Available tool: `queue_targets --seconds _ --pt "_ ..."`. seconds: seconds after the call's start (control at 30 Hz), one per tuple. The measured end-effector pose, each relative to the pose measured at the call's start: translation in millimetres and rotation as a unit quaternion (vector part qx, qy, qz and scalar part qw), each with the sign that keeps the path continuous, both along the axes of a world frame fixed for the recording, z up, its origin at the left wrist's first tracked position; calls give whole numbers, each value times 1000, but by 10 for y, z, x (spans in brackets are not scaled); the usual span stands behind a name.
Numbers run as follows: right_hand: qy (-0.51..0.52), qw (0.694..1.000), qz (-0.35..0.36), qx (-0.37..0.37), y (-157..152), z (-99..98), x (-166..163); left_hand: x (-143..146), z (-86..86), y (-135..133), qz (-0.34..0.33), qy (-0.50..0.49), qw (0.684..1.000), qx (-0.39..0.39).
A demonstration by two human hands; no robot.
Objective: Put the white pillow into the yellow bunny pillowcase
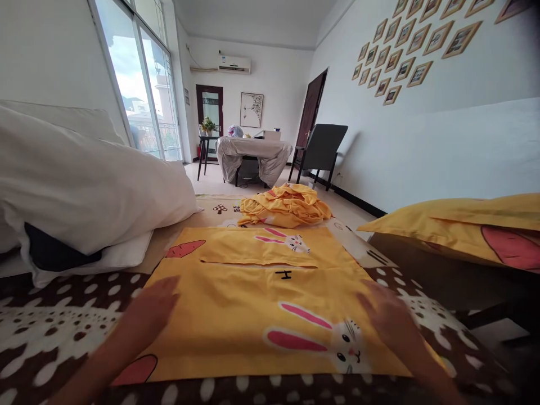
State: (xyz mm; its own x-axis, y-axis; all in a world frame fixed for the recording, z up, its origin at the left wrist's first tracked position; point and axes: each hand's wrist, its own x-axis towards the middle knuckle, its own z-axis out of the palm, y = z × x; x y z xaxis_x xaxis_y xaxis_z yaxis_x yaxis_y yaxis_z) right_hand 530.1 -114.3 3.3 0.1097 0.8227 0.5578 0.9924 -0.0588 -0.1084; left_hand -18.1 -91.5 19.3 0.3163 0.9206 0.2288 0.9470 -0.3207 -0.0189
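A yellow pillowcase point(228, 315) lies flat in front of me, printed with white rabbits and carrots. A slit-like opening runs across its far part. My left hand point(158, 301) rests on its left side, slightly blurred, fingers stretched out and flat. On the right side edge lies my right hand point(382, 306), with fingers spread and nothing held. Beyond the pillowcase sits a crumpled heap of yellow cloth point(287, 205) in the same colour.
Brown-and-white dotted bedding point(63, 332) spreads beneath the pillowcase. White pillows point(93, 180) are piled at left. A yellow pillow point(459, 228) with a carrot print is at right. Farther off stand a covered table point(253, 146) and a dark chair point(324, 146).
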Motion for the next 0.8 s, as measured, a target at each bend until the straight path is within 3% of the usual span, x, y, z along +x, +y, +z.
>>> queue_targets --seconds 0.07,0.13,0.2,0.27,0.33,0.43,0.57,0.63,0.7,0.8 --pt "13 989 129 -71 248 127 -864 716 155 270 -64 -13 996 -59" --pt "8 959 240 -148 475 157 -1620 1323 147 503 -119 -20 987 -101" --pt "11 939 273 -210 654 100 -2116 1713 14 646 -124 -22 986 -108" --pt "15 930 269 -249 763 -6 -2283 1822 -165 694 -115 -24 987 -110" --pt "19 926 263 -271 785 -128 -2127 1640 -320 677 -113 -26 986 -117" --pt "5 937 237 -256 670 -308 -1416 940 -461 594 -98 -18 989 -112" --pt "-49 972 87 -213 392 -540 -125 -203 -548 435 35 23 996 -77" --pt "-84 977 48 -189 287 -613 331 -562 -556 350 87 57 993 -63" --pt "-109 982 20 -152 255 -605 477 -641 -507 286 102 98 989 -30" --pt "-113 985 33 -122 358 -433 39 -205 -304 281 57 128 990 -2"
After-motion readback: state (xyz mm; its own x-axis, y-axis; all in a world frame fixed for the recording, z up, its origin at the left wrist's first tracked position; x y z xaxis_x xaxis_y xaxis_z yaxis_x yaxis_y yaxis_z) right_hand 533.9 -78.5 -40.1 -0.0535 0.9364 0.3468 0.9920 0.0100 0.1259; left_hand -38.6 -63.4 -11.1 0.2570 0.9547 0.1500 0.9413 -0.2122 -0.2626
